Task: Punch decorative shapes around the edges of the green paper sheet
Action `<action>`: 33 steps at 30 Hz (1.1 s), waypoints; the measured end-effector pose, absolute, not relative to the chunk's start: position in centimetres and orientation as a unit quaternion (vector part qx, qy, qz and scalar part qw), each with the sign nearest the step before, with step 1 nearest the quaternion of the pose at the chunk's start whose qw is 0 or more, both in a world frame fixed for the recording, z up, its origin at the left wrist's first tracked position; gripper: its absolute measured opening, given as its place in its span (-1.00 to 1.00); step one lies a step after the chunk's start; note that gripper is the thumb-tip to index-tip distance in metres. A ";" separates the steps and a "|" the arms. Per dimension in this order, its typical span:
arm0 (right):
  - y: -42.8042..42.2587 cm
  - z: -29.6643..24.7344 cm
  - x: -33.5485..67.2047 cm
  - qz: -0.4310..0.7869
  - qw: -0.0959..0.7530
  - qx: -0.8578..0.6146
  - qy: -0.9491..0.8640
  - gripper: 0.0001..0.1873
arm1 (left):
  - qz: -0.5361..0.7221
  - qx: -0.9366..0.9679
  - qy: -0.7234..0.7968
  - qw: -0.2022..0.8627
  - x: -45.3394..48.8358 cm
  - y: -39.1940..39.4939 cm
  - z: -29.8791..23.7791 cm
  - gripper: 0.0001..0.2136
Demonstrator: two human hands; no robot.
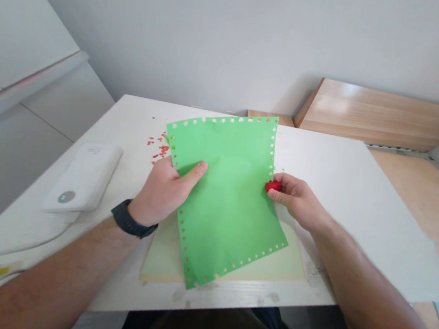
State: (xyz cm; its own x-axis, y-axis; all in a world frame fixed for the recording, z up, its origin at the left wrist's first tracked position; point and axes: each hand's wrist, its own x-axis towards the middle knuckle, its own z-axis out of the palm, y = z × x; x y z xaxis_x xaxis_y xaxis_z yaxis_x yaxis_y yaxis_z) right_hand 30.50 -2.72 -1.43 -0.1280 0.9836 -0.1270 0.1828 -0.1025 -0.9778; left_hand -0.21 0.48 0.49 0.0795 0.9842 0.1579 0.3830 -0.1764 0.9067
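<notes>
A green paper sheet [225,202], lifted slightly and tilted, has a row of small punched shapes along its edges. My left hand [160,192] grips the sheet's left edge, with the thumb lying on top. My right hand [294,197] pinches a small red object [272,186] at the sheet's right edge. The object is partly hidden by my fingers, and I cannot tell exactly what it is. A pale yellow sheet [283,263] lies on the table under the green sheet.
Small red and coloured paper bits [161,150] lie scattered on the white table [337,198] left of the sheet. A white power bank [82,177] with a cable sits at the table's left. Wooden boards stand behind the table's far right edge.
</notes>
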 end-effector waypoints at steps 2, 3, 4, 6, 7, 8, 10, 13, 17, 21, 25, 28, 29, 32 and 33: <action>-2.7 -1.5 30.5 0.511 0.387 -0.538 -0.548 -0.73 | 0.421 0.648 0.526 0.355 -0.2 0.5 0.4 -0.61; -2.7 -1.5 30.6 0.508 0.387 -0.539 -0.549 -0.73 | 0.422 0.652 0.523 0.353 -0.2 0.5 0.4 -0.61; -2.6 -1.6 30.6 0.506 0.386 -0.540 -0.550 -0.74 | 0.423 0.655 0.519 0.351 -0.3 0.5 0.3 -0.60; -2.6 -1.7 30.6 0.505 0.385 -0.541 -0.552 -0.74 | 0.425 0.658 0.514 0.348 -0.3 0.5 0.2 -0.60; -2.6 -1.7 30.6 0.506 0.385 -0.540 -0.552 -0.74 | 0.426 0.658 0.513 0.349 -0.3 0.6 0.2 -0.59; -2.6 -1.7 30.6 0.506 0.385 -0.540 -0.551 -0.74 | 0.427 0.657 0.512 0.353 -0.2 0.6 0.1 -0.59; -2.6 -1.7 30.6 0.505 0.389 -0.540 -0.550 -0.73 | 0.426 0.650 0.510 0.369 -0.2 0.6 0.1 -0.58; -2.6 -1.6 30.7 0.504 0.392 -0.539 -0.549 -0.72 | 0.431 0.633 0.507 0.397 0.0 0.5 0.3 -0.60; -2.5 -1.4 31.3 0.533 0.386 -0.531 -0.534 -0.70 | 0.416 0.616 0.511 0.431 0.1 0.4 0.5 -0.64; -2.3 -0.8 32.1 0.526 0.426 -0.529 -0.512 -0.67 | 0.424 0.591 0.528 0.438 0.0 0.6 0.5 -0.63; -1.8 0.1 32.8 0.517 0.510 -0.533 -0.434 -0.78 | 0.410 0.580 0.500 0.496 -0.3 0.7 0.9 -0.60; -1.7 0.5 33.0 0.536 0.528 -0.515 -0.411 -0.86 | 0.316 0.605 0.454 0.573 -0.6 0.7 1.2 -0.58; -1.7 0.5 33.0 0.541 0.523 -0.512 -0.414 -0.90 | 0.279 0.617 0.447 0.585 -0.7 0.6 1.3 -0.57; -1.9 0.3 32.8 0.496 0.492 -0.543 -0.466 -0.91 | 0.206 0.660 0.437 0.576 -0.7 0.6 1.3 -0.56; -2.0 0.2 32.7 0.461 0.467 -0.562 -0.503 -0.85 | 0.192 0.671 0.431 0.572 -0.7 0.6 1.3 -0.57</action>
